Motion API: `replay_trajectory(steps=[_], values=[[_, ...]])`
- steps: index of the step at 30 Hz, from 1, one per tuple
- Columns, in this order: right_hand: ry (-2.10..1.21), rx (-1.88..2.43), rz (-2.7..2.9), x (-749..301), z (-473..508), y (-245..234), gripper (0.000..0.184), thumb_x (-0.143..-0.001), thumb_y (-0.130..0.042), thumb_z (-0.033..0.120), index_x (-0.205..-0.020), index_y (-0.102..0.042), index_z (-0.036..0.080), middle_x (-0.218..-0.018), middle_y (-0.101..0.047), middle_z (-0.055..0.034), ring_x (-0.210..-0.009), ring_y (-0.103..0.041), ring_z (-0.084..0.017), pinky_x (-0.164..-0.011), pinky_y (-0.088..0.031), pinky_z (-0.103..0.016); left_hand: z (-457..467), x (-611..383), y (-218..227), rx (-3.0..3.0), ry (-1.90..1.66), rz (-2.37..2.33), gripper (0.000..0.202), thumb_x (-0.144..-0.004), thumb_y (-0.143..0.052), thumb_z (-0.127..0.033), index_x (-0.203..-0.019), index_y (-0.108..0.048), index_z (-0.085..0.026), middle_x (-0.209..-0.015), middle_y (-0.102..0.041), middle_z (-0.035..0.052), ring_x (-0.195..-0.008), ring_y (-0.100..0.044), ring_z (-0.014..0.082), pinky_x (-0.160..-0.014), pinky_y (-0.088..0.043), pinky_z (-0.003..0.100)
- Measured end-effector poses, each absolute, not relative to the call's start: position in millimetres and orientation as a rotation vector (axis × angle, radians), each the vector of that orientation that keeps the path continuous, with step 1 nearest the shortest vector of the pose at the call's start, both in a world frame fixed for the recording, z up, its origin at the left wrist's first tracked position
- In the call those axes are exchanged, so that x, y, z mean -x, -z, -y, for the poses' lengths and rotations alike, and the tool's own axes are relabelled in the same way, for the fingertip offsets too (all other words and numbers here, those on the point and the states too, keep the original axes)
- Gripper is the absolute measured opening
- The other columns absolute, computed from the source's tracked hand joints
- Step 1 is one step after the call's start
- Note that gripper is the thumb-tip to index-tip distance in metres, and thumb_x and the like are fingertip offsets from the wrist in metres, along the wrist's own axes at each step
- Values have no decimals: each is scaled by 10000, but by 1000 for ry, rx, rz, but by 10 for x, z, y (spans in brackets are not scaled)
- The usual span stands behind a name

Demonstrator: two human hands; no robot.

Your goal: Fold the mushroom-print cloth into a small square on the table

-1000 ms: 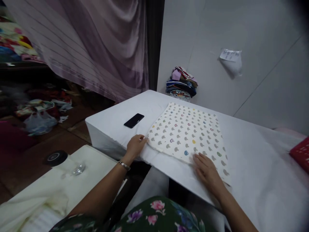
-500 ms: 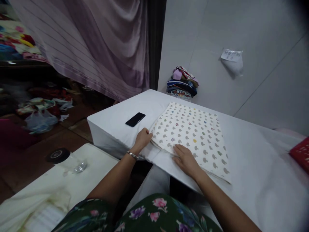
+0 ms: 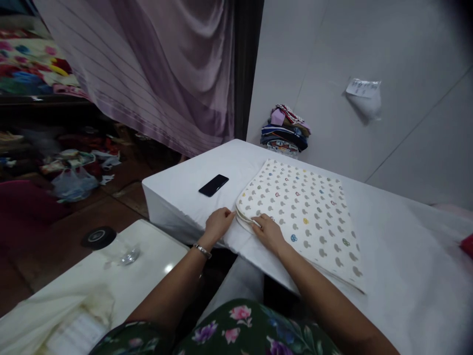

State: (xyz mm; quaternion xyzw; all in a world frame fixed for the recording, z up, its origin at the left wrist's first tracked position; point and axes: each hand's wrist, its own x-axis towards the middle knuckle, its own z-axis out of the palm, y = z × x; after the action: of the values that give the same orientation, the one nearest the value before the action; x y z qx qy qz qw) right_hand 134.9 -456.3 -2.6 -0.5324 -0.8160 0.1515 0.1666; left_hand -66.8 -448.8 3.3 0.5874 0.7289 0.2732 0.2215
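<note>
At the far left of the frame, plastic bags [image 3: 70, 182] lie on the dark floor below a mauve curtain [image 3: 148, 74]. A pale side table [image 3: 155, 261] at lower left carries a black round disc [image 3: 98, 237]. Right of it, a black phone [image 3: 213, 185] lies near the left end of the white-covered table [image 3: 399, 246]. Just below the phone, the person's left hand [image 3: 218, 223], a bracelet [image 3: 202, 250] at its wrist, is curled closed on the near left corner of the spotted cloth [image 3: 310, 217]. The right hand [image 3: 269, 232] lies just beside it on the same corner. Its fingertips [image 3: 257, 224] are on the stacked edges, and it cannot be told whether they pinch a layer or only press it down. The cloth lies at the centre of the frame, already folded into a flat rectangle of several layers, so the work looks well advanced. Only the near left corner appears unsettled, its layers slightly fanned. At upper centre, a stack of folded clothes [image 3: 286, 129] sits against the wall at the table's far edge, and a paper [image 3: 364, 88] hangs on the wall at upper right.
</note>
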Motion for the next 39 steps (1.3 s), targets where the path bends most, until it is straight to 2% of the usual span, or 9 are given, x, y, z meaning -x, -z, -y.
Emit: replay_trajectory(steps=[2, 5, 8, 13, 20, 25, 30, 34, 39], values=[[-458, 1499, 2313, -1320, 4549, 4, 302, -926, -445, 338, -1141, -637, 248, -968, -591, -41, -877, -567, -152, -770, -404, -250, 4506, 604, -41, -1697, -613, -2063, 355, -831, -481, -516, -750, -651, -216, -843, -702, 63, -817, -621, 229, -673, -404, 305], [-499, 1454, 2308, -1278, 4521, -36, 272, -926, -441, 318, -1058, -665, 239, -906, -575, -28, -807, -557, -141, -729, -400, -247, 4488, 509, -53, -1743, -534, -2076, 409, -852, -430, -547, -777, -657, -215, -851, -706, 65, -814, -628, 220, -649, -397, 293], [-508, 1407, 2283, -1265, 4491, -66, 273, -936, -404, 265, -1014, -663, 227, -889, -575, -21, -819, -559, -134, -743, -407, -237, 4465, 463, -42, -1774, -492, -2104, 359, -840, -467, -514, -789, -653, -211, -855, -703, 76, -823, -633, 229, -654, -400, 296], [-336, 1482, 2166, -1253, 4481, -73, 320, -943, -357, 236, -1148, -602, 219, -964, -577, -51, -892, -560, -159, -762, -423, -258, 4466, 456, -28, -1798, -437, -2136, 193, -814, -510, -359, -788, -629, -209, -857, -693, 86, -827, -634, 237, -667, -402, 307], [-258, 1471, 2509, -1119, 4596, -50, 219, -920, -431, 266, -981, -639, 233, -966, -572, -48, -926, -532, -172, -725, -412, -257, 4485, 442, -39, -1768, -485, -2189, 107, -807, -483, -301, -822, -549, -218, -843, -685, 67, -801, -636, 240, -628, -380, 311], [-271, 1462, 2516, -1028, 4603, -43, 242, -903, -493, 367, -1055, -598, 211, -1036, -571, -75, -987, -516, -201, -761, -422, -286, 4463, 411, -64, -1713, -510, -2149, 213, -827, -484, -374, -960, -516, -211, -896, -696, 71, -854, -647, 256, -657, -392, 318], [-410, 1501, 2339, -1092, 4471, -11, 250, -937, -400, 271, -862, -625, 192, -902, -617, -47, -836, -562, -153, -713, -405, -251, 4452, 391, -72, -1717, -460, -2145, 373, -820, -498, -455, -1072, -493, -181, -984, -688, 120, -941, -638, 289, -714, -415, 339], [-432, 1509, 2215, -1191, 4386, -39, 317, -949, -332, 258, -870, -629, 180, -825, -634, -36, -786, -573, -149, -710, -408, -247, 4406, 361, -69, -1767, -370, -2156, 385, -798, -518, -484, -1003, -539, -159, -1031, -667, 176, -986, -625, 312, -746, -427, 356], [-437, 1412, 2149, -1220, 4394, -110, 290, -928, -350, 234, -1056, -610, 210, -958, -660, -31, -894, -591, -156, -794, -427, -252, 4343, 308, -63, -1729, -445, -2113, 181, -766, -560, -346, -838, -557, -180, -1021, -666, 155, -1001, -616, 285, -796, -429, 353]])
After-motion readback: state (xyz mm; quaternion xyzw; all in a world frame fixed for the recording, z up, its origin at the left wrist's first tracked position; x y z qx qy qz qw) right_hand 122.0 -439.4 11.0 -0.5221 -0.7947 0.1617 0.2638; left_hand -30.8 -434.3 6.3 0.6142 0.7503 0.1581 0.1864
